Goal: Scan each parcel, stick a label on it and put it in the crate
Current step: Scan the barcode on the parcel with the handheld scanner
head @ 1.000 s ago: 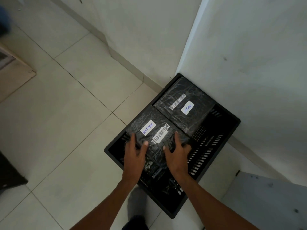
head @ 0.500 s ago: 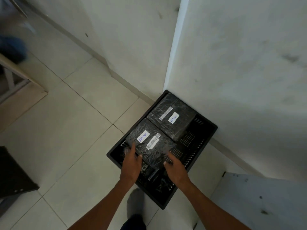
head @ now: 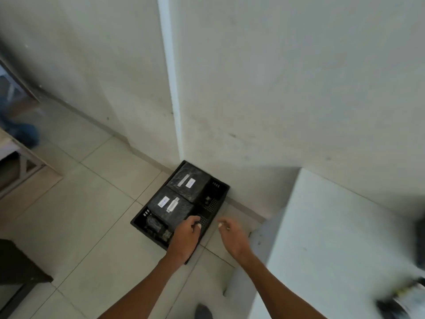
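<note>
A black plastic crate stands on the tiled floor against the wall corner. Two black-wrapped parcels lie side by side in it, each with a white label and a barcode strip: the near parcel and the far parcel. Smaller dark items lie in the crate's near end. My left hand hovers over the crate's near right corner, fingers loosely curled, holding nothing. My right hand hangs above the floor just right of the crate, also holding nothing.
A white table top fills the lower right, with blurred dark objects at its near edge. Dark furniture sits at the lower left, and a wooden frame at the left. White walls rise behind the crate.
Both hands have let go of the near parcel, which now lies in the crate, and drawn back to the right. The view has risen and pulled away from the crate.
</note>
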`<state>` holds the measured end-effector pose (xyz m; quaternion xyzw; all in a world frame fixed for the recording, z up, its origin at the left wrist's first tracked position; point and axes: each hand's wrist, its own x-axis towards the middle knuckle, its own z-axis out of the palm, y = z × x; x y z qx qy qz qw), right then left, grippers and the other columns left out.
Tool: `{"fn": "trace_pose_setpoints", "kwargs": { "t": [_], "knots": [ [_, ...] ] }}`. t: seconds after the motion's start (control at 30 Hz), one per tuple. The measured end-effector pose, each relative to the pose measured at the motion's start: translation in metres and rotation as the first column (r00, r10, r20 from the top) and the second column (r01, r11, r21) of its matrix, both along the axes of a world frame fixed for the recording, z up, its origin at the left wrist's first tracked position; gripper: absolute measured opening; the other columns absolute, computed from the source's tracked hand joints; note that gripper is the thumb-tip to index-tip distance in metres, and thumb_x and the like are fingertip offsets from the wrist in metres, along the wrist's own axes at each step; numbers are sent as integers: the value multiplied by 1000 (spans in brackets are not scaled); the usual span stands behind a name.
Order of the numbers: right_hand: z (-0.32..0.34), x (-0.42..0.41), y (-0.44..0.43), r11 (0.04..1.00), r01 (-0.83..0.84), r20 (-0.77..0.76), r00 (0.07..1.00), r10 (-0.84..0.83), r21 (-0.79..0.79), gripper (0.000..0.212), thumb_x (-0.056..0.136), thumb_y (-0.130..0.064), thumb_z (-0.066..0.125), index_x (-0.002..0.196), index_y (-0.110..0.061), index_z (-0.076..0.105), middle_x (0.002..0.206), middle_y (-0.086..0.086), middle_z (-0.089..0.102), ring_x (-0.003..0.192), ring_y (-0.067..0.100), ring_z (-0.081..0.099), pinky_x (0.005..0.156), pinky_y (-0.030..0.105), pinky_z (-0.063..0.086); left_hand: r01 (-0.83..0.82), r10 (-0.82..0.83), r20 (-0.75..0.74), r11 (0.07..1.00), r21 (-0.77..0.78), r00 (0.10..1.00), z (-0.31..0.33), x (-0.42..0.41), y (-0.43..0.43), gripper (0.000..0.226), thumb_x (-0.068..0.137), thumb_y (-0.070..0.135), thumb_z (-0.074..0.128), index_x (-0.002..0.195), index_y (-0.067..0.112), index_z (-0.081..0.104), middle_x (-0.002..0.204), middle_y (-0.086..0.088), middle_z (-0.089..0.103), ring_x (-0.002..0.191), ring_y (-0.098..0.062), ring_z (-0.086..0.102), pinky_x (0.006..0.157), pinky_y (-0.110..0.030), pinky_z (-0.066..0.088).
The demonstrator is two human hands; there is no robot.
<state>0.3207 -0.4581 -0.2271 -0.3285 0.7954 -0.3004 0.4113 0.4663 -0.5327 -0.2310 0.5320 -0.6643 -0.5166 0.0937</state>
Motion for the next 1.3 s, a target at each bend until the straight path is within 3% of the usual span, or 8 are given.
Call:
{"fn": "trace_pose_setpoints", "kwargs": {
  "t": [0.1,0.23,0.43,0.7,0.83,1.0,1.13,1.3],
  "knots": [
    [44,-14,56,996,77,-7,997,-77,-55,28,102,-17,47,125,-21,63,110,-8,62,91,-1,55,71,3,38,123,-123,2,992,-37,992,50,-27,44,27,102,22,49,126,19,61,121,4,64,105,-6,55,86,-19,40],
    [81,-34,136,985,131,-28,990,-135,-110,28,102,-21,47,124,-22,65,118,-8,65,108,6,59,88,15,40,264,-264,11,961,-78,964,93,-55,106,23,102,25,49,119,21,64,112,4,67,103,-11,61,89,-26,48],
    [107,-66,272,955,250,-115,956,-269,-156,25,101,-21,48,116,-27,67,106,-16,65,98,3,60,71,2,37,394,-400,-41,912,-110,915,118,-89,216,23,103,27,48,116,23,66,114,9,66,107,-9,60,90,-25,46],
    [119,-113,442,896,434,-146,884,-444,-99,26,99,-18,46,112,-23,68,106,-5,68,87,11,63,66,9,42,560,-567,-58,822,-101,821,135,-144,351,20,101,28,49,110,26,67,105,11,66,98,-10,61,83,-27,50],
    [122,-147,511,857,511,-171,840,-516,-76,26,99,-18,46,112,-27,67,104,-9,66,77,-4,58,60,5,42,598,-600,-50,800,-60,798,136,-188,394,20,101,24,49,110,22,66,103,3,66,93,-16,61,81,-31,50],
    [117,-205,593,788,612,-198,766,-611,-67,27,97,-14,47,112,-23,68,101,-4,69,67,-4,56,54,3,41,566,-566,38,824,8,824,121,-247,433,19,98,22,50,109,19,66,108,-8,69,101,-26,65,89,-40,54],
    [104,-257,642,778,625,-218,753,-621,-62,27,98,-12,47,114,-19,67,110,-1,68,80,4,59,66,13,43,392,-394,84,919,41,915,102,-302,444,20,95,15,55,108,8,68,114,-23,67,105,-42,64,83,-47,56],
    [78,-316,678,812,583,-179,797,-577,-26,27,100,-13,45,116,-18,66,104,0,68,73,6,58,55,11,40,197,-168,238,975,-103,957,65,-360,449,56,90,15,66,141,4,44,139,-28,44,119,-45,51,98,-49,48]
  ]
}}
